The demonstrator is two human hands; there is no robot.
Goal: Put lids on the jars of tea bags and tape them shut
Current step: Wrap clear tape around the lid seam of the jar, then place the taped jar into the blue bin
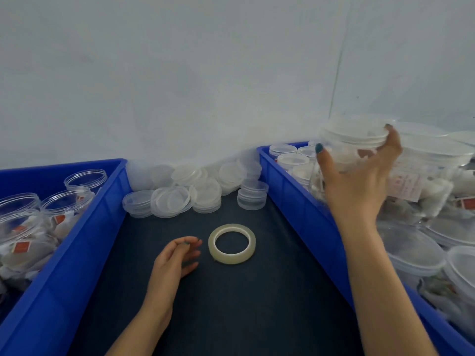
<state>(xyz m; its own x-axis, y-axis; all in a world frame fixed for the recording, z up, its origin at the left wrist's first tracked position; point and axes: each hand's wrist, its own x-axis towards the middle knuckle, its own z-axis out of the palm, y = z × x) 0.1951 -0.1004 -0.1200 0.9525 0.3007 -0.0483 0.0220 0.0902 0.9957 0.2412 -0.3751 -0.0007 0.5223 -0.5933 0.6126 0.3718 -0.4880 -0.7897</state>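
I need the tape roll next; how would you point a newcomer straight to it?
Look at the dark mat between the left bin and right bin. The tape roll lies flat near its middle, just right of the left hand. Unlike the clear lids piled by the wall, it is a yellowish ring with an open centre.

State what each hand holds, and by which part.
The right hand grips a clear jar round its lidded upper end; the left hand holds nothing.
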